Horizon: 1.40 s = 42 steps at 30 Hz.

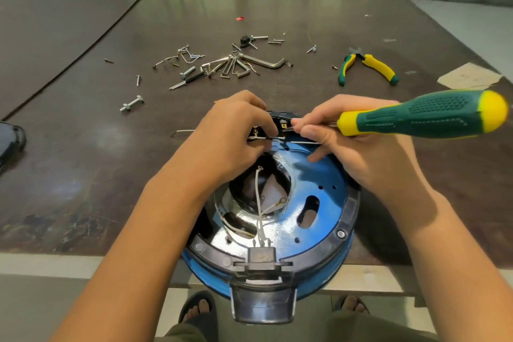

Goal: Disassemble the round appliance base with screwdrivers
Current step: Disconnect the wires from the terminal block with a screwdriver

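Round appliance base sits upside down at the near edge of the surface, overhanging it slightly toward the person. Blue plate on top, black ring round the rim.

Contents of the base, seen through the large middle opening: a shiny metal inner shell and a bundle of loose wires, 1 ending in a ring terminal. The bundle runs to a black connector block at the near rim.

Left hand: fingers curled in at the far rim, pinching a thin white wire that crosses toward the other hand. The exact pinch point is hidden by the fingers.

Right hand: closed narrow round the shaft of a screwdriver, green-and-yellow handle pointing out to the right. The tip is hidden at the far rim, next to the left fingertips.

Farther back on the surface: a set of hex keys among scattered screws, 1 bolt to the left, and pliers to the right.
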{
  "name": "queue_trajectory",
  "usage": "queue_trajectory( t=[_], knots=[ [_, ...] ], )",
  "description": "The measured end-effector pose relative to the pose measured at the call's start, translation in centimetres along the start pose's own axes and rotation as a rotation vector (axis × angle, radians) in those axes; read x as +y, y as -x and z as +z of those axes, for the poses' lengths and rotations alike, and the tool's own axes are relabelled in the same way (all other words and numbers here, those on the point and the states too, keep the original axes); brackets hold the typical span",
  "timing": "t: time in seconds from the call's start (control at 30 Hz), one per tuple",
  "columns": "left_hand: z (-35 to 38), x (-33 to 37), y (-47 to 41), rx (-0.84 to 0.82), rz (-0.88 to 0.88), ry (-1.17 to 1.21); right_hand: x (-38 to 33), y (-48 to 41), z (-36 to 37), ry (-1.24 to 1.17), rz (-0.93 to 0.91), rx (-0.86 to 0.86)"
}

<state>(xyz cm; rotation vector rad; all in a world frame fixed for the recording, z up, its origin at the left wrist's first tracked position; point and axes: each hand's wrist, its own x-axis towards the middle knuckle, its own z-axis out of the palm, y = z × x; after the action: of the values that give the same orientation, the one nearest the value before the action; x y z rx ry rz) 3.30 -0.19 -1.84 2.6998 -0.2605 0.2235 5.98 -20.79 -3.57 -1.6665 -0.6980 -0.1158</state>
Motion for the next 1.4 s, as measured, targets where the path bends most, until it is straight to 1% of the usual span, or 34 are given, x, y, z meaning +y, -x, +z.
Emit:
queue_trajectory(
  t=[0.1,0.23,0.37,0.53,0.97,1.2,1.4],
  knots=[
    [0.5,0.1,0.0,-0.005,-0.003,-0.006,-0.1,-0.2,0.0,0.041,0.018,-0.023],
    [0.8,0.3,-0.4,0.034,0.007,0.021,0.1,-0.5,0.5,0.021,0.136,0.077],
    [0.9,0.2,-0.7,0.040,0.026,0.018,0.2,-0.8,0.9,-0.081,0.183,0.143],
    [0.9,0.0,-0.9,0.027,0.013,0.050,0.5,-0.6,0.7,-0.096,0.161,0.122],
    [1.2,0.1,-0.8,0.029,0.003,0.067,0.6,0.0,0.5,0.006,0.080,0.111],
    [1.0,0.2,-0.6,0.024,0.025,0.068,0.0,-0.6,0.5,0.021,0.175,0.128],
    [1.1,0.1,-0.7,0.047,0.021,0.070,-0.2,-1.2,0.7,-0.023,0.234,0.190]
  ],
)
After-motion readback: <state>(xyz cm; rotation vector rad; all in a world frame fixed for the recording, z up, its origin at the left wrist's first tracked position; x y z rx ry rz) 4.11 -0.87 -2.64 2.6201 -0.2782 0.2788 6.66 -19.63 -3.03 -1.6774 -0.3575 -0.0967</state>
